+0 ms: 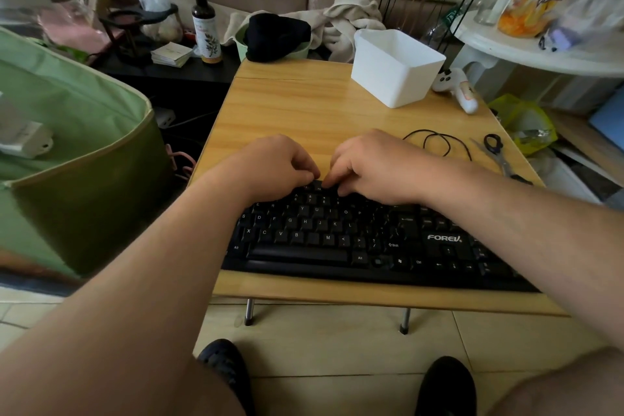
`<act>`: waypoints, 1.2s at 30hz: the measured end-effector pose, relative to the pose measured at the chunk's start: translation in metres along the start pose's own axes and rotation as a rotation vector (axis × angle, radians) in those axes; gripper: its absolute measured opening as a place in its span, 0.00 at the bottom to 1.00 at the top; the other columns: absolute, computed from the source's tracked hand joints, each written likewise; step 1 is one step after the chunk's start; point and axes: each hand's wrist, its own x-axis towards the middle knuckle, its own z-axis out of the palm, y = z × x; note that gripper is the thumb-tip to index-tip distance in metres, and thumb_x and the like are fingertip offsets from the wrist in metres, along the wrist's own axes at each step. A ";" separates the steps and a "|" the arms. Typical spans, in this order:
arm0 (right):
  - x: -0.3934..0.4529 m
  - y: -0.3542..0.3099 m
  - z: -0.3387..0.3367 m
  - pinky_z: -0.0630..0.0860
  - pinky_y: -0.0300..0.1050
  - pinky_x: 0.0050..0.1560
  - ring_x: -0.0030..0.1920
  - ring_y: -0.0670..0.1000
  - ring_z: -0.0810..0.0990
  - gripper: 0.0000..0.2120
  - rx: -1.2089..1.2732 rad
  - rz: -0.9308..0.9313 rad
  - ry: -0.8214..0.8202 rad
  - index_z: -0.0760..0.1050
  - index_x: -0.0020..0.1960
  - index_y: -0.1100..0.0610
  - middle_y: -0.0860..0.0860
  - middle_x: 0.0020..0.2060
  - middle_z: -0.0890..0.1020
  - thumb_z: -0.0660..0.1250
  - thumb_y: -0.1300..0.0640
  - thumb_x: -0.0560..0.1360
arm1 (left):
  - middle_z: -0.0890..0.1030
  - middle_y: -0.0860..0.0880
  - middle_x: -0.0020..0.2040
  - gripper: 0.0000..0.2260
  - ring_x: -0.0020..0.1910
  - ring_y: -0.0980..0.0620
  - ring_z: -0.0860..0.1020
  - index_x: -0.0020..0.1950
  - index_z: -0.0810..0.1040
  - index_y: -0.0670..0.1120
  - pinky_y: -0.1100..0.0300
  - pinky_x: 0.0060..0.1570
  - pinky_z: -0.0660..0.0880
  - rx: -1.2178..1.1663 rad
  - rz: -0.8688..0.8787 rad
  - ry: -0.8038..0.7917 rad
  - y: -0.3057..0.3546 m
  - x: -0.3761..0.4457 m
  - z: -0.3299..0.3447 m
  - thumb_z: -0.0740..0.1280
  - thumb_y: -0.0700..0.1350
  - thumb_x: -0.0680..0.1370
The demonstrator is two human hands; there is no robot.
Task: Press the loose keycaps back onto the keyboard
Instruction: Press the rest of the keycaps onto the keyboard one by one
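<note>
A black keyboard [354,240] lies along the near edge of the small wooden table [304,105]. Both my hands meet over its top key row. My left hand [270,165] has its fingers curled under, knuckles up, with the tips at the function row; I see nothing held in it. My right hand [374,165] points its fingertips down onto a key [319,186] in that top row, right next to my left fingers. No loose keycap shows anywhere; the hands hide the keys beneath them.
A white plastic bin [395,67] stands at the table's far right, with a white controller [456,88] beside it. A black cord [435,142] and scissors [496,152] lie right of my hands. A green fabric bag [77,145] stands to the left.
</note>
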 end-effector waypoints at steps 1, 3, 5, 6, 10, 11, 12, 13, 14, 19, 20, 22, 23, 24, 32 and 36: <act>0.003 0.001 -0.003 0.76 0.47 0.59 0.56 0.48 0.78 0.14 -0.028 -0.027 -0.019 0.85 0.60 0.44 0.43 0.53 0.82 0.75 0.54 0.76 | 0.82 0.60 0.48 0.08 0.51 0.56 0.79 0.57 0.86 0.58 0.60 0.52 0.72 -0.002 -0.001 -0.001 0.000 0.000 0.000 0.70 0.48 0.81; 0.008 0.001 -0.007 0.71 0.39 0.55 0.54 0.45 0.77 0.12 -0.087 -0.087 -0.052 0.85 0.60 0.46 0.43 0.54 0.83 0.75 0.54 0.77 | 0.82 0.60 0.48 0.08 0.52 0.56 0.79 0.57 0.86 0.58 0.59 0.53 0.73 -0.005 -0.003 -0.003 0.000 -0.001 0.000 0.70 0.48 0.82; 0.012 0.001 -0.008 0.64 0.34 0.48 0.51 0.45 0.76 0.11 -0.118 -0.157 -0.052 0.86 0.59 0.50 0.45 0.52 0.83 0.75 0.55 0.77 | 0.82 0.61 0.48 0.08 0.51 0.56 0.80 0.56 0.86 0.58 0.58 0.53 0.74 -0.001 0.005 -0.005 0.000 -0.002 0.000 0.70 0.47 0.82; 0.013 0.001 -0.008 0.62 0.33 0.47 0.51 0.47 0.78 0.09 -0.141 -0.200 -0.044 0.86 0.58 0.51 0.46 0.50 0.83 0.75 0.56 0.77 | 0.82 0.61 0.47 0.08 0.51 0.56 0.80 0.56 0.86 0.58 0.58 0.53 0.74 -0.001 0.010 -0.005 0.001 -0.002 0.000 0.70 0.47 0.82; 0.011 0.003 -0.010 0.71 0.41 0.50 0.53 0.53 0.81 0.09 -0.264 -0.321 -0.041 0.86 0.58 0.53 0.49 0.50 0.84 0.72 0.55 0.79 | 0.81 0.62 0.46 0.08 0.48 0.60 0.79 0.54 0.86 0.58 0.61 0.47 0.72 -0.009 0.021 -0.004 -0.001 0.000 0.002 0.70 0.46 0.81; 0.010 0.003 -0.010 0.75 0.45 0.51 0.54 0.54 0.81 0.10 -0.285 -0.336 -0.048 0.85 0.58 0.53 0.50 0.50 0.84 0.71 0.54 0.79 | 0.81 0.62 0.46 0.07 0.48 0.61 0.78 0.54 0.86 0.58 0.61 0.47 0.72 -0.008 0.021 -0.003 -0.001 0.000 0.002 0.70 0.46 0.81; 0.009 0.003 -0.011 0.77 0.49 0.52 0.54 0.54 0.81 0.10 -0.305 -0.351 -0.050 0.85 0.59 0.53 0.50 0.51 0.84 0.71 0.54 0.79 | 0.82 0.62 0.46 0.07 0.48 0.60 0.79 0.52 0.86 0.59 0.60 0.48 0.73 -0.010 0.020 0.000 -0.002 0.001 0.002 0.71 0.46 0.81; 0.009 0.002 -0.011 0.78 0.51 0.52 0.53 0.55 0.81 0.10 -0.322 -0.363 -0.048 0.85 0.59 0.53 0.50 0.51 0.83 0.71 0.53 0.79 | 0.82 0.62 0.46 0.07 0.48 0.60 0.79 0.51 0.86 0.60 0.59 0.49 0.74 -0.014 0.019 0.003 -0.002 0.002 0.002 0.71 0.47 0.80; 0.008 0.001 -0.012 0.79 0.52 0.51 0.53 0.55 0.81 0.11 -0.341 -0.371 -0.049 0.84 0.60 0.53 0.50 0.51 0.83 0.70 0.53 0.79 | 0.83 0.61 0.46 0.08 0.48 0.59 0.80 0.49 0.86 0.61 0.58 0.50 0.74 -0.021 0.018 0.006 -0.003 0.002 0.002 0.72 0.47 0.80; 0.013 -0.008 -0.017 0.77 0.51 0.52 0.56 0.54 0.79 0.14 -0.454 -0.333 -0.164 0.82 0.63 0.50 0.49 0.53 0.81 0.67 0.51 0.79 | 0.82 0.61 0.43 0.08 0.45 0.61 0.79 0.46 0.84 0.63 0.59 0.44 0.72 -0.015 0.019 0.012 -0.003 0.002 0.003 0.72 0.47 0.79; 0.015 -0.010 -0.018 0.76 0.50 0.51 0.56 0.54 0.79 0.14 -0.465 -0.330 -0.176 0.82 0.63 0.51 0.49 0.53 0.81 0.67 0.51 0.79 | 0.82 0.61 0.43 0.07 0.45 0.62 0.78 0.48 0.85 0.62 0.60 0.42 0.72 -0.018 0.021 0.012 -0.003 0.002 0.003 0.72 0.48 0.80; 0.017 -0.012 -0.019 0.76 0.49 0.48 0.54 0.53 0.79 0.13 -0.475 -0.319 -0.194 0.83 0.60 0.51 0.49 0.51 0.81 0.68 0.52 0.77 | 0.82 0.61 0.42 0.06 0.43 0.62 0.77 0.50 0.86 0.59 0.62 0.39 0.70 -0.023 0.030 0.013 -0.003 0.001 0.003 0.72 0.48 0.80; 0.018 -0.013 -0.019 0.75 0.48 0.48 0.53 0.53 0.78 0.12 -0.465 -0.304 -0.202 0.83 0.59 0.52 0.49 0.49 0.80 0.69 0.52 0.76 | 0.81 0.60 0.41 0.05 0.41 0.62 0.77 0.50 0.85 0.59 0.62 0.38 0.69 -0.023 0.032 0.013 -0.003 0.001 0.003 0.72 0.48 0.80; 0.019 -0.014 -0.020 0.75 0.48 0.47 0.52 0.52 0.78 0.12 -0.438 -0.284 -0.210 0.83 0.57 0.51 0.47 0.47 0.79 0.70 0.52 0.75 | 0.81 0.59 0.40 0.05 0.40 0.61 0.76 0.48 0.84 0.59 0.62 0.37 0.68 -0.018 0.032 0.012 -0.003 0.001 0.003 0.72 0.48 0.80; 0.022 -0.011 -0.024 0.72 0.41 0.48 0.46 0.44 0.74 0.12 -0.285 -0.290 -0.210 0.84 0.55 0.46 0.45 0.48 0.81 0.73 0.55 0.72 | 0.78 0.58 0.38 0.06 0.38 0.58 0.75 0.43 0.80 0.57 0.60 0.36 0.68 0.071 0.037 0.012 0.000 0.002 0.002 0.72 0.49 0.80; 0.011 0.000 -0.024 0.67 0.37 0.48 0.46 0.42 0.74 0.12 -0.234 -0.327 -0.151 0.85 0.60 0.45 0.46 0.51 0.82 0.72 0.54 0.77 | 0.80 0.62 0.44 0.07 0.47 0.58 0.79 0.51 0.86 0.60 0.59 0.50 0.73 0.028 0.031 0.020 0.001 0.003 0.003 0.71 0.47 0.80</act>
